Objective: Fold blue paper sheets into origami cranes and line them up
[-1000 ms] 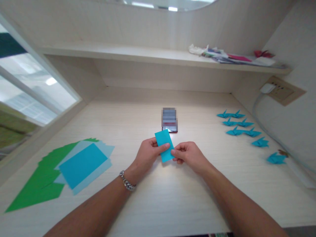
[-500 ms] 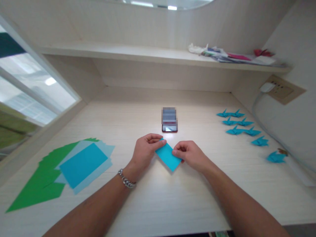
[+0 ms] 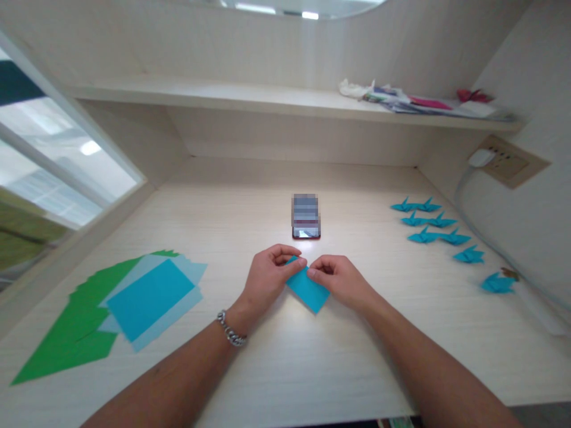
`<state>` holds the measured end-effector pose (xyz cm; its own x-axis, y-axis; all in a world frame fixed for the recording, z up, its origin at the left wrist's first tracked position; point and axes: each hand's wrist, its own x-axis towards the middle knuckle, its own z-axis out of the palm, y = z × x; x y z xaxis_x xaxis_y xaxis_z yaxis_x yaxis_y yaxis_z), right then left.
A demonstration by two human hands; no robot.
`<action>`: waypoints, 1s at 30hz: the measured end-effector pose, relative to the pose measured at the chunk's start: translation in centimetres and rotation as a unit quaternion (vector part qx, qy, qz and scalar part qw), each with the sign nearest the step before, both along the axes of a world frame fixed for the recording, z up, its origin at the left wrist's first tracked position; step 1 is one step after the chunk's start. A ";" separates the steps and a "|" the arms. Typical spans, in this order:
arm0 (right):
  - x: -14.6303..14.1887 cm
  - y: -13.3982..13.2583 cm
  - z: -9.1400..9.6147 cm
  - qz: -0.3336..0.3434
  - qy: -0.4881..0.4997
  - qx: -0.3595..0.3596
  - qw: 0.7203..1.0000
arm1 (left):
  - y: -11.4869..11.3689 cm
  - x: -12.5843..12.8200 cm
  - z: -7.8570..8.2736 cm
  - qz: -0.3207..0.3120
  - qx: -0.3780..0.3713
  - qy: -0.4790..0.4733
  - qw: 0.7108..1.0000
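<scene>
A folded blue paper (image 3: 308, 288) lies slanted on the pale wooden desk (image 3: 285, 351), just in front of me. My left hand (image 3: 267, 276) pinches its upper left part with thumb and fingers closed. My right hand (image 3: 341, 278) pinches its upper edge from the right, fingertips almost meeting those of the left. A metal bracelet (image 3: 231, 330) sits on my left wrist.
A phone (image 3: 306, 217) lies just beyond my hands. Blue and green paper sheets (image 3: 134, 300) are stacked at the left. Several folded blue paper cranes (image 3: 439, 229) sit at the right. A shelf (image 3: 267, 98) above holds papers; a cable (image 3: 473, 220) runs from a wall socket.
The blue paper, held upright a second ago, was turned and laid down slanted on the desk. Both hands then closed in together at its upper edge.
</scene>
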<state>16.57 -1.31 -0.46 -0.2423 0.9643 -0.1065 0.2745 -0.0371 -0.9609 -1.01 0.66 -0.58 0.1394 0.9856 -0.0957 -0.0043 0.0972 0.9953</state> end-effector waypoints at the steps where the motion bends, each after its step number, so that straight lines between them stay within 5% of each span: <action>1: -0.1 0.0 0.0 -0.005 -0.012 0.010 1.000 | 0.0 0.0 0.0 -0.007 -0.004 0.002 1.000; 11: -0.2 0.0 0.4 -0.017 -0.087 0.064 0.994 | -0.2 0.3 0.2 -0.048 0.001 0.025 0.999; 23: 2.5 1.5 0.4 -0.082 -0.036 0.014 0.996 | 1.7 -1.5 -0.3 0.101 0.046 -0.053 0.992; 30: 1.2 1.3 -0.1 -0.071 0.010 0.052 0.996 | 1.0 -0.6 -0.1 0.063 -0.006 -0.074 0.995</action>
